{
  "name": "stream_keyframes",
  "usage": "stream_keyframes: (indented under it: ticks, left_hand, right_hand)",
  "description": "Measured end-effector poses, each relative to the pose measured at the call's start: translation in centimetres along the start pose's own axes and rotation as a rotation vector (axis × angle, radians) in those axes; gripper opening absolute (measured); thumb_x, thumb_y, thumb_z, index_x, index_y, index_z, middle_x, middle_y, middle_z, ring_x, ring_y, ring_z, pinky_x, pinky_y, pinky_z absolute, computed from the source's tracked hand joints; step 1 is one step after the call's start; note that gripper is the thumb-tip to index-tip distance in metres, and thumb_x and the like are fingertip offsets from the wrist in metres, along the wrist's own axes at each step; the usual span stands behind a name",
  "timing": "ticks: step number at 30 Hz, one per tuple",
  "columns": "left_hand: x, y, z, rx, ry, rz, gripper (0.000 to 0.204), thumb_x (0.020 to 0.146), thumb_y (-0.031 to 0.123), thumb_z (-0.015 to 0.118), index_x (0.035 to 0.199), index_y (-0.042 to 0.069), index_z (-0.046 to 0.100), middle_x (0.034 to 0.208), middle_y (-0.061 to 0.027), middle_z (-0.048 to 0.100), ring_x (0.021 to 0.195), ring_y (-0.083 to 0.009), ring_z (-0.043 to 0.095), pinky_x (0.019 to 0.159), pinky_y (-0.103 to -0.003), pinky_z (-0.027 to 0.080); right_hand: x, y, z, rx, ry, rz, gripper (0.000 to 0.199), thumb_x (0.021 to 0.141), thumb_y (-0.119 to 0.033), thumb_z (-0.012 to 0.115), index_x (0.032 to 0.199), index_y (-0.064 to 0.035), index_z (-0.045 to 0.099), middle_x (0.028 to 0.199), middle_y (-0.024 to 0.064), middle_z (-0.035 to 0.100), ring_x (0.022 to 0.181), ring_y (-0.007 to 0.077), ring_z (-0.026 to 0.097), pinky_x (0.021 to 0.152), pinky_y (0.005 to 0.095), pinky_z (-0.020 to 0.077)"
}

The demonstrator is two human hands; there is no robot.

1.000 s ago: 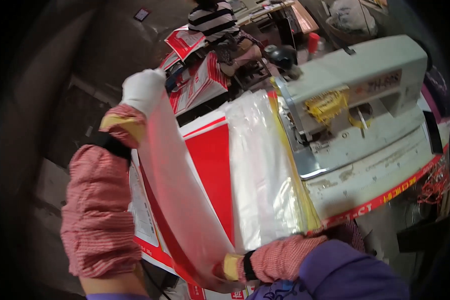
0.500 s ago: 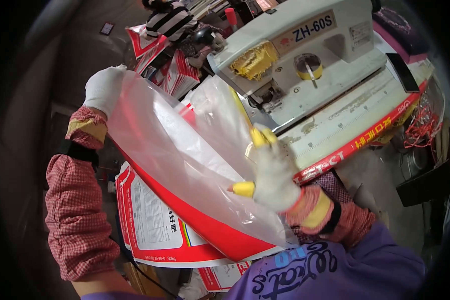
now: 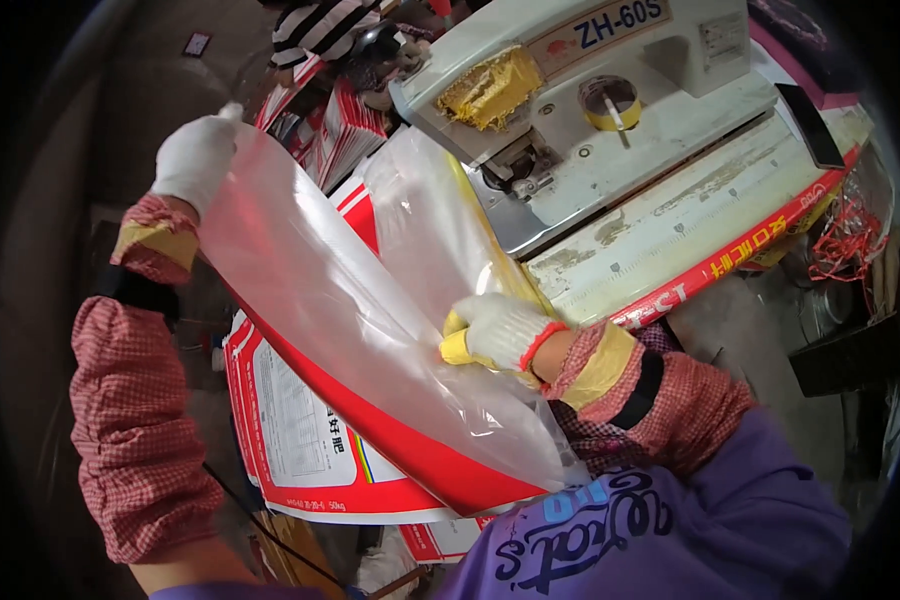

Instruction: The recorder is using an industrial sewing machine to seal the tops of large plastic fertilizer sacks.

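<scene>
A red and white woven sack lies in front of me, with a clear plastic liner showing at its spread mouth. My left hand, in a white glove, is closed on the far left edge of the sack and liner and holds it up. My right hand, in a white glove with yellow tape on the fingers, is closed on the liner near the middle of the mouth. Its fingertips are partly hidden in the plastic. More clear film stretches behind it toward the sewing machine.
The large pale sewing machine stands at the back right, with a ruled bed and red front edge. A tape roll sits on it. Stacked printed sacks and a person in stripes are behind. Red strings hang at right.
My right hand has moved left and nearer to me, from beside the machine bed onto the liner, and its fingers have closed. The left hand has shifted slightly left.
</scene>
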State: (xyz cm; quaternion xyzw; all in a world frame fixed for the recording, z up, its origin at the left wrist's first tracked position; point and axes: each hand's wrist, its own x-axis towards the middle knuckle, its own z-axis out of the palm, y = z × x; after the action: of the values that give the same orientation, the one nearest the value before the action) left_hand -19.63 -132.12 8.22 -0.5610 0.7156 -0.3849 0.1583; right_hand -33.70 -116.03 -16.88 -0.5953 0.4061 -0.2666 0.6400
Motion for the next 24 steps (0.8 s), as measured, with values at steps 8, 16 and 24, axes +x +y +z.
stream_keyframes:
  ticks: [8,16,24]
  left_hand:
    - [4.3,-5.6,1.1,-0.109,-0.195,-0.189,0.035,0.091,0.029,0.036,0.102,0.003,0.055,0.077,-0.0119,0.061,0.077,-0.0267,0.060,0.071,-0.038,0.045]
    - [6.2,8.5,10.7,0.007,0.234,0.073,0.022,0.076,0.020,0.053,0.094,0.009,0.061,0.090,-0.0129,0.063,0.080,-0.0290,0.063,0.069,-0.039,0.051]
    - [-1.3,23.0,15.2,-0.498,0.704,0.469,0.015,0.075,0.013,0.052,0.087,0.010,0.061,0.077,-0.0116,0.060,0.073,-0.0316,0.058,0.065,-0.042,0.046]
  right_hand:
    - [2.6,-3.8,2.7,-0.368,0.080,-0.114,0.034,0.076,-0.032,0.056,0.093,-0.0028,0.060,0.089,0.0160,0.063,0.083,0.0347,0.060,0.077,0.0416,0.0464]
    - [-0.2,-5.3,3.4,-0.221,0.161,-0.212,0.020,0.082,-0.017,0.046,0.096,-0.0088,0.057,0.084,0.0159,0.061,0.081,0.0334,0.059,0.067,0.0435,0.0462]
    - [-14.7,9.6,-4.0,0.243,0.201,0.309,0.022,0.080,-0.017,0.056,0.097,-0.0037,0.061,0.089,0.0126,0.063,0.081,0.0209,0.062,0.070,0.0289,0.0474]
